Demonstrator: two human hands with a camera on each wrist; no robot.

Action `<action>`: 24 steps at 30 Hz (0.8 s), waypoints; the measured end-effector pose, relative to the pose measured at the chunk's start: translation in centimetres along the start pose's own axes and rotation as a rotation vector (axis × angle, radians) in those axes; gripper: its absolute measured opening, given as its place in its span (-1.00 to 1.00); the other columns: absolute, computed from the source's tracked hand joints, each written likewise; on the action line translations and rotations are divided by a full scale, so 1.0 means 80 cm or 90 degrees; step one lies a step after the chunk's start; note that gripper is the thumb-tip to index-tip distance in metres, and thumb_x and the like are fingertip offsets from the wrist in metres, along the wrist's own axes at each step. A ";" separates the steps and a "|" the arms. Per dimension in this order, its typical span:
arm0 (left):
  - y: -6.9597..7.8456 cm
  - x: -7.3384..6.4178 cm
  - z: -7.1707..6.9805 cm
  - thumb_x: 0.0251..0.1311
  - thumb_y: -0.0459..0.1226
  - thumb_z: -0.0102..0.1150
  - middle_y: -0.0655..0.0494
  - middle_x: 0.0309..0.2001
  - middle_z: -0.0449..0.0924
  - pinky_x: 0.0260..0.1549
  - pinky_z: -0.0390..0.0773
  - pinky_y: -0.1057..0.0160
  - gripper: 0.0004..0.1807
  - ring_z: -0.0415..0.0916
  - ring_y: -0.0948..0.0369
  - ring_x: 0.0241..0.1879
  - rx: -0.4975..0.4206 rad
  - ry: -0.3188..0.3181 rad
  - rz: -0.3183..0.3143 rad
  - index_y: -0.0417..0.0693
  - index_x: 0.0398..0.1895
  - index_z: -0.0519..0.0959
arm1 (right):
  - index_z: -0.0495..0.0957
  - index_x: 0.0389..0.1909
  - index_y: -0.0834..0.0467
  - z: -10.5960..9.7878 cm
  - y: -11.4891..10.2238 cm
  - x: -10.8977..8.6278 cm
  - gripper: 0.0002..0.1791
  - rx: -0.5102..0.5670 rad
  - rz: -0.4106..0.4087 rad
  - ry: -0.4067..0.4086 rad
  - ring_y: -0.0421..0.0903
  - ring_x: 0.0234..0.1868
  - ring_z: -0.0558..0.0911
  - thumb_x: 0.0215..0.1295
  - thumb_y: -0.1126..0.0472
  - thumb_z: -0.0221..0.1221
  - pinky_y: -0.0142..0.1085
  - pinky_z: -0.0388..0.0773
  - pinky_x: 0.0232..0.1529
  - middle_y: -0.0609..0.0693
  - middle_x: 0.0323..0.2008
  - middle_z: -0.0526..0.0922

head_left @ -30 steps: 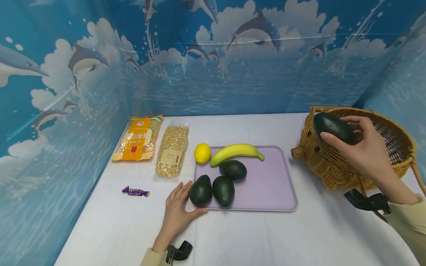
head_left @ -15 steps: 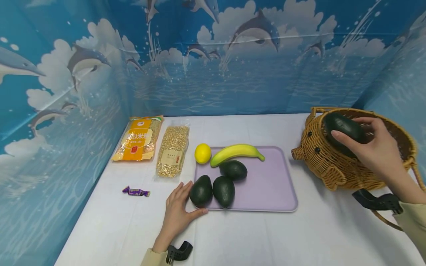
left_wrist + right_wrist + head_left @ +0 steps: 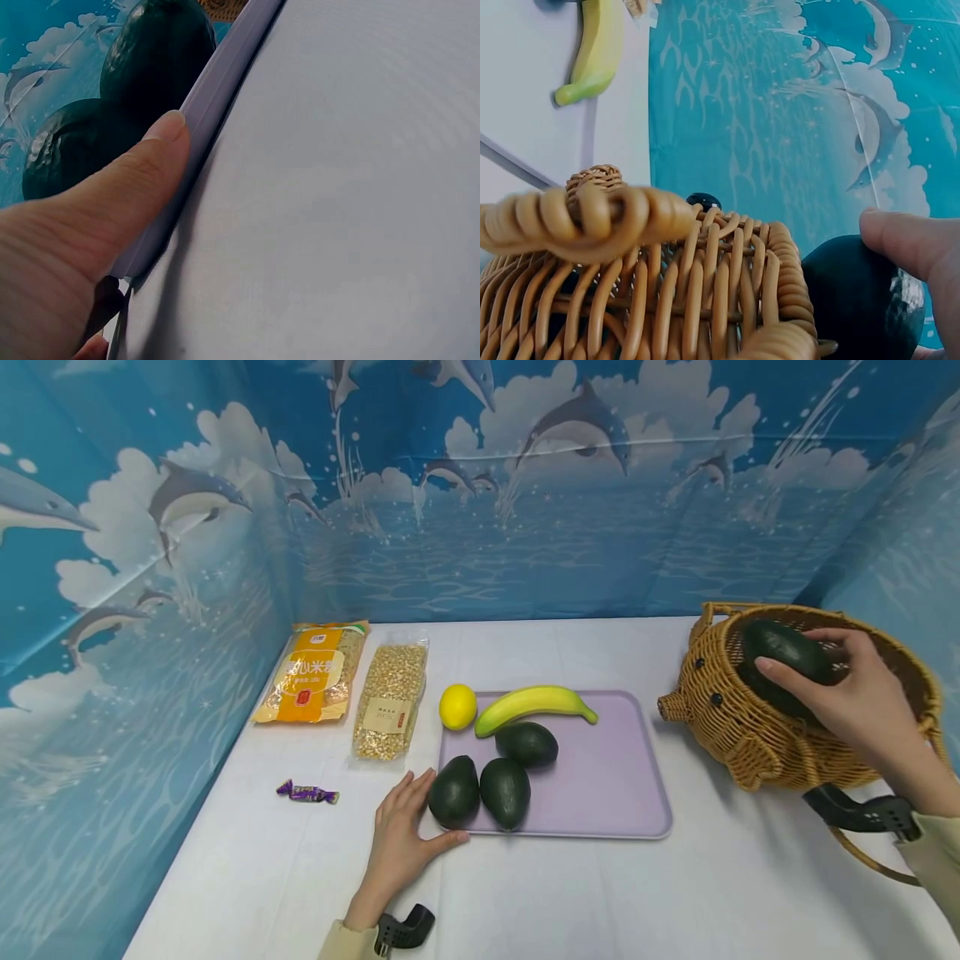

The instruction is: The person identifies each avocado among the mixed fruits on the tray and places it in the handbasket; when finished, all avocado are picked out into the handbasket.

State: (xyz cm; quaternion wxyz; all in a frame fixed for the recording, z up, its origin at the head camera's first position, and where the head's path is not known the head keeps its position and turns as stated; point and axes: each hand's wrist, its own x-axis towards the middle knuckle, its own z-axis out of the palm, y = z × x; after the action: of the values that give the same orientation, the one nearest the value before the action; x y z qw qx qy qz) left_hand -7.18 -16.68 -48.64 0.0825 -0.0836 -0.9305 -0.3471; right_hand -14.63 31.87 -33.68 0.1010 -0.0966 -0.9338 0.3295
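In the head view my right hand grips a dark green avocado between thumb and fingers, at the mouth of a wicker pig-shaped basket. Beneath the held avocado is a dark shape I cannot make out. The right wrist view shows this avocado beside the woven rim. My left hand rests at the near left corner of a lilac tray, fingers spread and thumb touching the rim, as the left wrist view confirms. Nearest to it is an avocado; two more avocados and a banana lie on the tray.
A lemon sits at the tray's far left corner. Left of it lie a bag of grain and an orange packet. A purple-wrapped candy is nearer the front. Dolphin-print cloth walls the table.
My right hand has moved to the right and slightly down with the avocado, from the basket's near rim over its opening. The left hand has stayed at the tray.
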 end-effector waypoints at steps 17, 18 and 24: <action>0.003 0.000 -0.001 -0.29 0.23 0.44 0.07 0.32 0.32 0.24 -0.01 -0.17 0.07 0.03 0.00 0.37 -0.001 0.001 0.000 -0.06 0.35 0.34 | -0.15 0.42 0.33 0.005 0.074 0.036 0.09 -0.030 0.010 -0.009 0.43 -0.06 0.29 0.18 -0.31 0.11 0.12 0.36 -0.42 0.50 0.17 0.08; 0.003 0.000 -0.002 -0.29 0.23 0.44 0.08 0.32 0.31 0.25 -0.02 -0.16 0.07 0.03 0.01 0.37 -0.001 -0.001 -0.003 -0.06 0.35 0.33 | -0.15 0.43 0.33 0.006 0.079 0.038 0.10 -0.029 0.009 -0.011 0.43 -0.06 0.28 0.17 -0.31 0.12 0.12 0.36 -0.42 0.50 0.17 0.07; 0.004 0.001 -0.002 -0.30 0.21 0.46 0.11 0.34 0.29 0.27 -0.06 -0.12 0.08 -0.01 0.06 0.39 -0.005 -0.015 -0.021 -0.02 0.37 0.31 | -0.18 0.41 0.39 -0.001 0.070 0.029 0.09 -0.043 0.018 -0.021 0.47 -0.03 0.24 0.22 -0.27 0.10 0.21 0.32 -0.36 0.55 0.19 0.04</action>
State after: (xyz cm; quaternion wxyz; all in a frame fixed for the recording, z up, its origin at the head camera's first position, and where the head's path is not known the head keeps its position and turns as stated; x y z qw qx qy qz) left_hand -7.15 -16.58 -48.31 0.0659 -0.0729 -0.9313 -0.3508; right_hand -16.22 36.77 -36.93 0.0772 -0.1080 -0.9445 0.3004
